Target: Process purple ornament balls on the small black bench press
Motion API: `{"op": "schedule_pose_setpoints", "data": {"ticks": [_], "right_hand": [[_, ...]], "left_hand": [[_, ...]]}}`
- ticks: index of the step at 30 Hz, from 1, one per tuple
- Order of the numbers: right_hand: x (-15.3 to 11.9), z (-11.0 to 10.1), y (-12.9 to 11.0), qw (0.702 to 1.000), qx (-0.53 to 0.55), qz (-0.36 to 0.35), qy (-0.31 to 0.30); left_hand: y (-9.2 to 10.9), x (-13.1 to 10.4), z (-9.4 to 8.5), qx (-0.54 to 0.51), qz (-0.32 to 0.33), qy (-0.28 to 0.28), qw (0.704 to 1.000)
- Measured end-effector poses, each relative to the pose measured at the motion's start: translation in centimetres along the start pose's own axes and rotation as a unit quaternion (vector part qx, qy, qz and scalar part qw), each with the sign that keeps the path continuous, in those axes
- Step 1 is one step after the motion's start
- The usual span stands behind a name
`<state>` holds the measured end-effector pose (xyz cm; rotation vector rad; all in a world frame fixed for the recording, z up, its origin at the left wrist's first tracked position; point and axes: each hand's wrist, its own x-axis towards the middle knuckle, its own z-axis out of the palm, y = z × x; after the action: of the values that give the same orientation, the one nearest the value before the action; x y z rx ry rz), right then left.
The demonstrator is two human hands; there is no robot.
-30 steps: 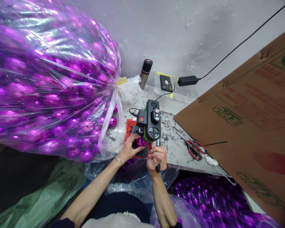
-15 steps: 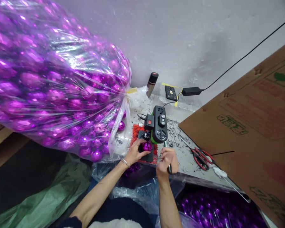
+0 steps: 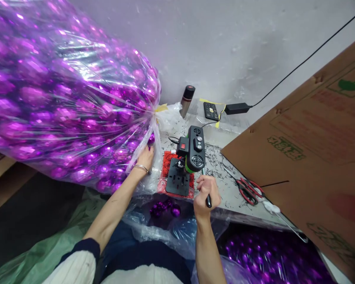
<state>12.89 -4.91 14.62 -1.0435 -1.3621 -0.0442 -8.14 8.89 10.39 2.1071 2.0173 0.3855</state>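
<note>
bench: press between left hand, right hand (clenched)

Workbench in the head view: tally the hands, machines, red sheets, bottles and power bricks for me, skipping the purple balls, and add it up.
Hands, left hand and right hand: 2
Machines, the black machine: 1
Sheets, the red sheet: 1
Bottles, the dark-capped bottle: 1
Power bricks, the black power brick: 1
Total: 6

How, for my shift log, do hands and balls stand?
Right hand gripping black handle. Left hand near purple ball, grip unclear. Loose plastic alongside, possible snag.
</note>
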Motion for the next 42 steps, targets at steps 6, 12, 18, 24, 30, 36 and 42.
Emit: {"op": "schedule_pose_setpoints", "data": {"ticks": [6,12,18,24,30,36,42], "right_hand": [[-0.1,-0.2,0.1,1.000,0.005,-0.009,-0.010],[0.4,-0.1,-0.3,1.000,-0.018,-0.004,-0.006],[1.9,-0.2,-1.5,0.998,-0.008,0.054,-0.014],[3.0,-0.2,-2.4,0.996,-0.009,0.083,-0.023],[2.6,-0.4,-2.1,0.997,-0.001,0.066,-0.027],[1.9,-0.5,-1.7,0.998,-0.009,0.059,-0.027],[1.2,-0.8,-1.3,0.999,-0.006,0.034,-0.034]], "left_hand": [[-0.3,-0.4,-0.4,-0.106,0.007,0.022,0.994],[2.4,-7.3,2.3,-0.625,-0.035,0.013,0.780],[4.9,-10.4,6.7,-0.652,-0.059,0.002,0.756],[5.6,-9.0,8.5,-0.580,-0.004,0.018,0.814],[6.3,-8.9,9.1,-0.496,0.059,0.029,0.866],[5.7,-9.5,9.2,-0.410,0.147,0.061,0.898],[5.3,-9.0,10.2,-0.422,0.158,0.047,0.892]]}}
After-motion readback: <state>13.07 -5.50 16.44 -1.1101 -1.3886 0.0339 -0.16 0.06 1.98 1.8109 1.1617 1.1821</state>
